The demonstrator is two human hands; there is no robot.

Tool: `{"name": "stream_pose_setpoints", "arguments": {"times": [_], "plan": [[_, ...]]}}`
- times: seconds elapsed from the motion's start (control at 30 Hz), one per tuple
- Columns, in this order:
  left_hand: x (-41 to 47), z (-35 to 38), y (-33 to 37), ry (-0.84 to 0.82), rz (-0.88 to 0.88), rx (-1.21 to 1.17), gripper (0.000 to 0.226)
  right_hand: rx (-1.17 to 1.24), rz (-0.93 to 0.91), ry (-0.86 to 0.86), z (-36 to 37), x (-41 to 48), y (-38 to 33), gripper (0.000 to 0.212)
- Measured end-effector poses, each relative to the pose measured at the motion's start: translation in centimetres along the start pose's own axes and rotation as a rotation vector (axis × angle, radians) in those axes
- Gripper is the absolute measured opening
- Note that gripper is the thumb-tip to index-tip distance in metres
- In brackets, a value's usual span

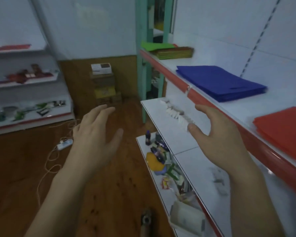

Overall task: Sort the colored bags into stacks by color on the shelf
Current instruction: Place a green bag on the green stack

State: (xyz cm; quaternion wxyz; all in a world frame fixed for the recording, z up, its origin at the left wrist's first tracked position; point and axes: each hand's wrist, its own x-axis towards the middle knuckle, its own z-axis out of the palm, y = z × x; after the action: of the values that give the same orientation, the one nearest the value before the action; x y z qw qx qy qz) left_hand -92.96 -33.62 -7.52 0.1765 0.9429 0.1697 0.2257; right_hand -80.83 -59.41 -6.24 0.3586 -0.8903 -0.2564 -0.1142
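Two bare hands are raised in front of the person, and neither holds anything. The left hand (96, 132) hangs over the wooden floor (24, 168), palm down, its fingers straight and slightly spread. The right hand (215, 134) is in front of the shelf unit, its fingers loosely extended and the thumb held apart from them, open wide. It sits just below the red front edge of the top shelf (237, 113) and touches nothing that can be made out.

Three stacks of bags lie on that top shelf, well apart from one another. The red stack (284, 130) is nearest, to the right of the right hand's fingers and above them. The blue stack (220, 82) lies further along, beyond the fingertips. The green stack (171, 50) is at the far end, with one brighter green bag on top hanging over its left side.

Below the top shelf are two lower white boards. The upper one carries a blurred row of small white things (174, 113), and the lower one holds bottles and packets (159, 156).

On the floor to the left lies one white power strip (65, 144) with a thin cable. A pile of boxes (102, 82) stands in the far corner.
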Motion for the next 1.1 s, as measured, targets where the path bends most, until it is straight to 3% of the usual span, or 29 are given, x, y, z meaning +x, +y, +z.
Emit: {"name": "stream_pose_setpoints", "arguments": {"times": [0.23, 0.4, 0.6, 0.77, 1.1], "plan": [[14.7, 4.2, -4.3, -0.045, 0.052, 0.050, 0.054, -0.062, -0.022, -0.107, 7.4, 14.4, -0.3, 0.057], [27.1, 5.6, -6.7, -0.070, 0.121, 0.096, 0.057, -0.112, 0.025, -0.049, 10.4, 24.6, 0.2, 0.054], [37.7, 7.5, -11.9, -0.157, 0.081, 0.156, 0.065, -0.102, 0.100, -0.018, 14.5, 34.3, 1.5, 0.047], [46.6, 10.5, -15.1, -0.215, 0.108, 0.129, 0.071, -0.144, 0.155, -0.002, 17.6, 41.2, 2.0, 0.058], [66.6, 18.3, -19.8, -0.370, 0.441, -0.009, 0.066, -0.252, 0.408, 0.216, 25.6, 54.1, 2.4, 0.059]]}}
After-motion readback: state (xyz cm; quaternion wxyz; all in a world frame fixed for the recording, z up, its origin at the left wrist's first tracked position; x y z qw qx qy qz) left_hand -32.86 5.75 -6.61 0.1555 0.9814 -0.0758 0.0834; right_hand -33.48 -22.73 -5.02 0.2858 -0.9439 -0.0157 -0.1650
